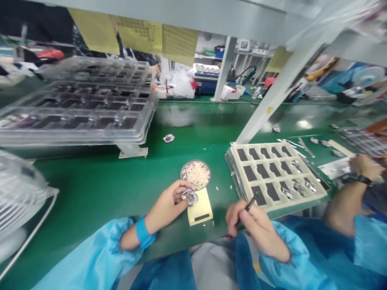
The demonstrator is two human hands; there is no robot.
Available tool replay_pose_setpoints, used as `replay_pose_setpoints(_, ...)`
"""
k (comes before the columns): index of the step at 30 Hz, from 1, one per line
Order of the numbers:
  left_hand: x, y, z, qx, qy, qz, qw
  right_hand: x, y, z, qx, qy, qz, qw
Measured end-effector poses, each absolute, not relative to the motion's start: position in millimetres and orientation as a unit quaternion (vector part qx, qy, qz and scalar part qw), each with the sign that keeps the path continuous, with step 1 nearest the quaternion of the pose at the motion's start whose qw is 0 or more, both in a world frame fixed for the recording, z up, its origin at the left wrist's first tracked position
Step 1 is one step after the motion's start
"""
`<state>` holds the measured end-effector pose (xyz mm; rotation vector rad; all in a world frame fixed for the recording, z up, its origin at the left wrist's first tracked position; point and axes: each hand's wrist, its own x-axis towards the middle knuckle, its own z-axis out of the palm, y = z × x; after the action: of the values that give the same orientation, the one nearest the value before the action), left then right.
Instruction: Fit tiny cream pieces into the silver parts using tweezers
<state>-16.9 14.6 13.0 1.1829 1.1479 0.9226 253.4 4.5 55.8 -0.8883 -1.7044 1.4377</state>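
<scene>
- The small metallic part (pixel 190 196) is partly covered by your fingers, and blur hides its finer detail.
- You can't make out the far ends of the dark slim tool (pixel 252 201) clearly; your right hand (pixel 256 225) covers its middle.
- The white fan (pixel 21 189), well left of the dish, is cut off by the view's edge, as is the co-worker's hand (pixel 365 167) far right; what that one holds you cannot tell.
- Your round dish (pixel 181 174) holds a layer of tiny pale bits (pixel 196 173).
- Right of the dish, the beige tray (pixel 256 183) has dark-bottomed recesses, with metallic pieces (pixel 298 187) in several toward its right side.
- Left of and beyond the dish, the clear trays (pixel 69 135) show rows of compartments; their contents are blurred.
- Your left hand (pixel 169 205) pinches the metallic part between thumb and fingers, just on the near side of the dish, over the yellow pad (pixel 200 205).
- Your right hand, nearer you and right of the dish, is closed around the tool.
</scene>
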Motion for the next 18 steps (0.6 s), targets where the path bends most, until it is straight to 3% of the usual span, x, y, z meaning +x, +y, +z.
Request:
replay_pose_setpoints(4,-17,13,15,0.503,0.505,0.372,0.594,325,44,101,-0.538,-0.745,0.256,0.300)
replay_pose_setpoints(7,-20,13,15,0.534,0.528,0.346,0.562,386,75,114,-0.662,-0.720,0.106,0.179)
replay_pose_setpoints(11,-25,16,11,0.558,0.544,0.320,0.538,432,79,100,-0.677,-0.721,0.129,0.068)
replay_pose_setpoints(18,-25,18,12,0.540,0.545,0.332,0.549,439,65,71,-0.684,-0.716,0.107,0.092)
